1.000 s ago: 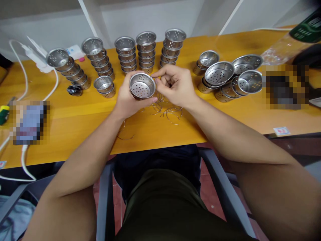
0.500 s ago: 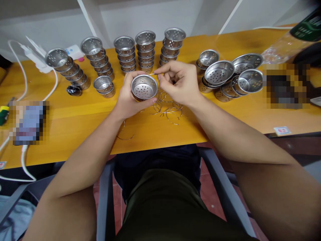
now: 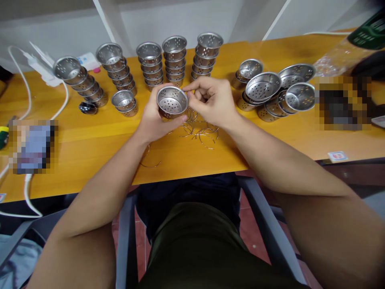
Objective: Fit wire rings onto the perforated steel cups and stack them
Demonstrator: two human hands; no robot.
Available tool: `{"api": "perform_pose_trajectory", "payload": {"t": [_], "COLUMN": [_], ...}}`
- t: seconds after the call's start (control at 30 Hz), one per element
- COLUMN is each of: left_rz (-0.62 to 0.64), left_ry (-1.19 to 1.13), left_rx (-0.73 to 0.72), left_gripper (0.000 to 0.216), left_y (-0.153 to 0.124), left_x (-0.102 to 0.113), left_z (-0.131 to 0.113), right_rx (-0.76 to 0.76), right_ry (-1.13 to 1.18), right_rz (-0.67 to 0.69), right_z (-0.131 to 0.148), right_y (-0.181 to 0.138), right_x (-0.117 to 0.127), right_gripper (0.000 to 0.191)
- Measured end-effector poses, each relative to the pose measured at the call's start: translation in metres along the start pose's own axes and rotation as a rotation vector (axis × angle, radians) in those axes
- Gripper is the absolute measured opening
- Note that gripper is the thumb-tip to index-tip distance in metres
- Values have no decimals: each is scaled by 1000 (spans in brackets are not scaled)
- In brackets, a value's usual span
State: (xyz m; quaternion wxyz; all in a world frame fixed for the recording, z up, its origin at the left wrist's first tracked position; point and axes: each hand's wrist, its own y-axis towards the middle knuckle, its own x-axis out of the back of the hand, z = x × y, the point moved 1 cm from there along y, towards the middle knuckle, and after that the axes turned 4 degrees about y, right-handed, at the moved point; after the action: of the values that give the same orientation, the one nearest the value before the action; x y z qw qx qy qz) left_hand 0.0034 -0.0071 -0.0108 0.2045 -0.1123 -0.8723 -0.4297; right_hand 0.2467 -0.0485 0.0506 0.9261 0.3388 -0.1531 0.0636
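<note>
- Steel perforated cup (image 3: 172,101) sits in the left hand (image 3: 152,118), mouth up and tilted toward the camera, above the wooden table (image 3: 93,150).
- Left grip: closed round the cup's side, thumb along the near side below the rim.
- Right hand (image 3: 214,99): fingers curled, index fingertip and thumb at the cup's right rim. Can't tell if anything is pinched there.
- Delta vs 0.5 s ago: short bit of wire showed between right fingertip and rim; can't make it out now. Fingertip now lower against the rim. Left grip unchanged.
- Loose curved wires (image 3: 200,134) on the table below the hands, same spot.
- Five tall cup stacks (image 3: 174,62) behind, unmoved; cup group (image 3: 263,90) off to the right, also unmoved.
</note>
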Motion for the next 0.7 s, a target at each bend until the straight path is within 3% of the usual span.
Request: {"api": "perform_pose_trajectory", "payload": {"t": [0.2,0.47,0.7], "left_rz": [47,68,114], "left_ry": [-23,-50,-104], "left_rx": [-7,36,-12], "left_gripper": [100,100,98], "left_y": [-1,-2,-3], "left_x": [-6,-3,-1], "left_z": [0,-4,-12], "right_rx": [7,-38,-60], "right_ry": [13,11,-26], "right_rz": [-45,56,34], "right_z": [-7,11,16], "right_y": [3,-1,0], "right_x": [6,4,0], "right_gripper": [36,29,22]}}
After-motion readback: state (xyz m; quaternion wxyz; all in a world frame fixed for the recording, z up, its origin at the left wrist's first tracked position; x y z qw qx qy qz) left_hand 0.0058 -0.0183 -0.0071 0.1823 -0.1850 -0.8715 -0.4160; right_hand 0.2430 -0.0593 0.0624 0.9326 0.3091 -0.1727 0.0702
